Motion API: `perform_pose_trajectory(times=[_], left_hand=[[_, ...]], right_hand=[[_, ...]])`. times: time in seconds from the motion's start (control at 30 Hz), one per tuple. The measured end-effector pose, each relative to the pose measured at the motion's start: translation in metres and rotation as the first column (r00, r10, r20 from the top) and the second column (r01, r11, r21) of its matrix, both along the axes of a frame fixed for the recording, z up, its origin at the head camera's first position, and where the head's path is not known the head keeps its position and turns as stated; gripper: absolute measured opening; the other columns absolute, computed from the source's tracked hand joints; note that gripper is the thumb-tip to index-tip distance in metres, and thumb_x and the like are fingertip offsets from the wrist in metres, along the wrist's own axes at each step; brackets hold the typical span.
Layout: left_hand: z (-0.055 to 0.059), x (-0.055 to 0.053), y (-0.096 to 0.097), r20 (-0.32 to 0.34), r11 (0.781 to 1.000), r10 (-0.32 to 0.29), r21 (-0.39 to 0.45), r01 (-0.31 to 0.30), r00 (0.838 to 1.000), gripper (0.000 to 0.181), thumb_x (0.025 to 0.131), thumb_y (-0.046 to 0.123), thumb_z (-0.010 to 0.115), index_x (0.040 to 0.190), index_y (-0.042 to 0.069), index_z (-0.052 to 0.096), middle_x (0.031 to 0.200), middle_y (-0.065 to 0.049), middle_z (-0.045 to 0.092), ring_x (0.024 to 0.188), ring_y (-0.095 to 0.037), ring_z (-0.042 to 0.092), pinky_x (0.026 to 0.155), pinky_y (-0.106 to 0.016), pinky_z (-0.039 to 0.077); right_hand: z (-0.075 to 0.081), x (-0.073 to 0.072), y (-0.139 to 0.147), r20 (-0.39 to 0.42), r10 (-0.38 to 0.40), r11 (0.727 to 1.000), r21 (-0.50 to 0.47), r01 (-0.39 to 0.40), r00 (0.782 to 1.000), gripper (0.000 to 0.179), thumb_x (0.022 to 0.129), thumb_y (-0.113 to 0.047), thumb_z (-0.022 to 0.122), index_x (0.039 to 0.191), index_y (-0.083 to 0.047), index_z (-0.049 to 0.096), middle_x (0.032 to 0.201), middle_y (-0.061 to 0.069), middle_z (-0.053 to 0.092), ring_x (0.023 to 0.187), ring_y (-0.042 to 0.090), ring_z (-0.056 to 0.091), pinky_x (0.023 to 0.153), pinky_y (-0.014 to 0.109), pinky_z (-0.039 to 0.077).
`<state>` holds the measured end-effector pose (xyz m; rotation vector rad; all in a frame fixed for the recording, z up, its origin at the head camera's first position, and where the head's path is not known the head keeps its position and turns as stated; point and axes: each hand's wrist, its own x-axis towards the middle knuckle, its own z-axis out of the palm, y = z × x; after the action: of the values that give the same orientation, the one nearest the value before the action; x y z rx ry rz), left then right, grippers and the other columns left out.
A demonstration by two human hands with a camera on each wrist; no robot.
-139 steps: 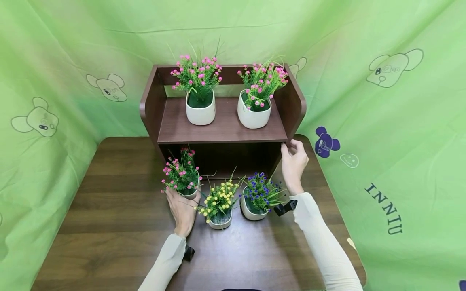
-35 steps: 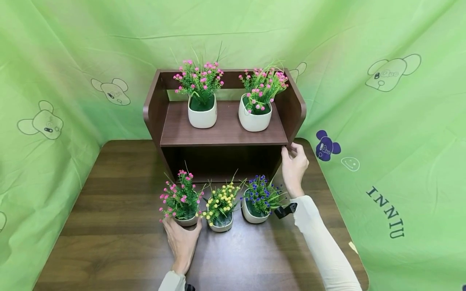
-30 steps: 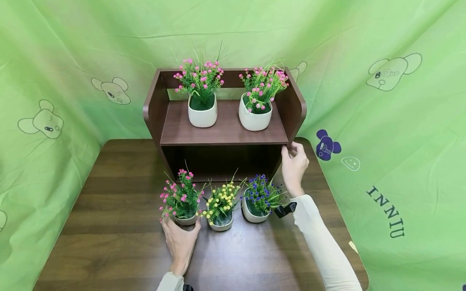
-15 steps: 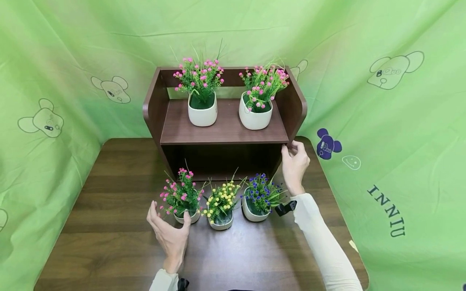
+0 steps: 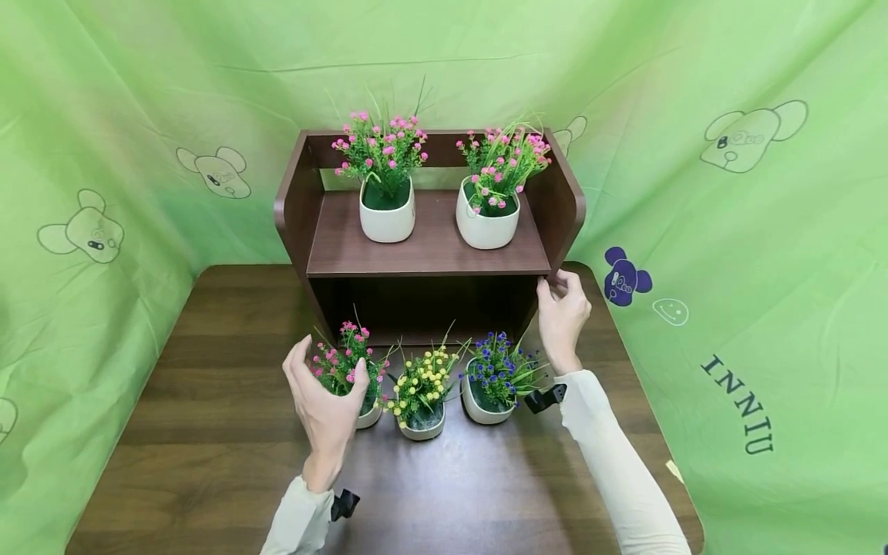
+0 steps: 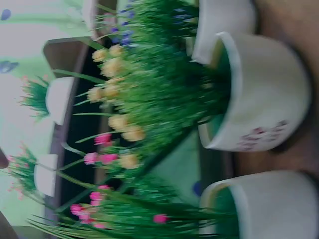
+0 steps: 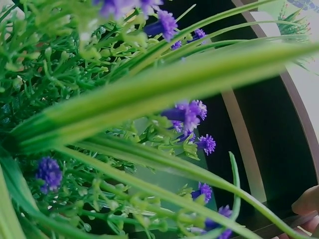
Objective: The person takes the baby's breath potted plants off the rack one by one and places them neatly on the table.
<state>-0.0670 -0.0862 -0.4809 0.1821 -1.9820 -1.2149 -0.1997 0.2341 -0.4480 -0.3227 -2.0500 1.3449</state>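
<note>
My left hand [image 5: 324, 408] is raised in front of the front-left potted plant with pink flowers [image 5: 370, 418], its fingers and thumb spread and holding nothing. To the right of that plant stand a potted plant with yellow flowers [image 5: 422, 393] and one with blue-purple flowers [image 5: 492, 379]. At the right side panel of a dark brown two-tier shelf [image 5: 430, 260], my right hand [image 5: 563, 320] grips the panel's front edge, thumb inside. In the left wrist view, the white pots of the yellow [image 6: 271, 92] and pink [image 6: 279, 206] plants are close. Blue-purple blooms [image 7: 192, 115] fill the right wrist view.
Two more white pots with pink flowers, a left one [image 5: 387, 223] and a right one [image 5: 487, 230], stand on the upper tier. The lower tier [image 5: 430, 308] is dark inside. A wooden table [image 5: 208, 432] carries everything, and green printed cloth [image 5: 763, 231] hangs around it.
Earlier, my left hand held the front-left pink plant's pot and brought it from the shelf's left front toward the table's front. It has since let go and lifted. My right hand stayed put.
</note>
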Motion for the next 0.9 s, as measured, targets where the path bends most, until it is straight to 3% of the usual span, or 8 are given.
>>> perform_pose_trajectory(times=[0.33, 0.53, 0.73, 0.9], left_hand=[[0.035, -0.032, -0.009, -0.002, 0.997, -0.062, -0.035, 0.062, 0.998, 0.076, 0.084, 0.029, 0.084, 0.144, -0.002, 0.051, 0.140, -0.020, 0.054, 0.131, -0.037, 0.053, 0.107, -0.054, 0.042], [0.060, -0.060, -0.016, 0.022, 0.992, -0.114, -0.056, 0.115, 0.993, 0.076, 0.086, 0.033, 0.082, 0.145, -0.002, 0.049, 0.139, -0.021, 0.052, 0.131, -0.033, 0.052, 0.107, -0.050, 0.043], [0.086, -0.091, -0.020, 0.049, 0.980, -0.179, -0.076, 0.182, 0.983, 0.079, 0.087, 0.033, 0.081, 0.148, -0.002, 0.044, 0.141, -0.024, 0.048, 0.130, -0.034, 0.050, 0.104, -0.047, 0.044], [0.103, -0.119, -0.015, 0.069, 0.979, -0.178, -0.091, 0.184, 0.982, 0.077, 0.087, 0.032, 0.080, 0.146, -0.001, 0.043, 0.140, -0.025, 0.048, 0.128, -0.038, 0.050, 0.104, -0.048, 0.043]], right_hand=[[0.002, 0.000, -0.001, 0.004, -0.001, 1.000, 0.002, 0.001, 1.000, 0.024, 0.096, -0.008, 0.071, 0.115, 0.006, 0.071, 0.109, 0.022, 0.077, 0.097, 0.024, 0.074, 0.086, 0.018, 0.056], [0.002, 0.000, -0.001, 0.016, 0.013, 1.000, -0.017, -0.013, 1.000, 0.024, 0.096, -0.009, 0.071, 0.115, 0.006, 0.071, 0.110, 0.022, 0.077, 0.099, 0.025, 0.073, 0.087, 0.020, 0.057], [0.002, -0.001, 0.000, 0.003, 0.018, 0.999, -0.030, -0.018, 1.000, 0.025, 0.094, -0.007, 0.072, 0.114, 0.007, 0.071, 0.110, 0.024, 0.076, 0.094, 0.014, 0.071, 0.086, 0.019, 0.057], [0.001, -0.002, 0.002, 0.014, 0.015, 0.999, -0.039, -0.014, 1.000, 0.026, 0.093, -0.008, 0.072, 0.117, 0.004, 0.071, 0.111, 0.020, 0.077, 0.090, 0.001, 0.068, 0.086, 0.018, 0.056]])
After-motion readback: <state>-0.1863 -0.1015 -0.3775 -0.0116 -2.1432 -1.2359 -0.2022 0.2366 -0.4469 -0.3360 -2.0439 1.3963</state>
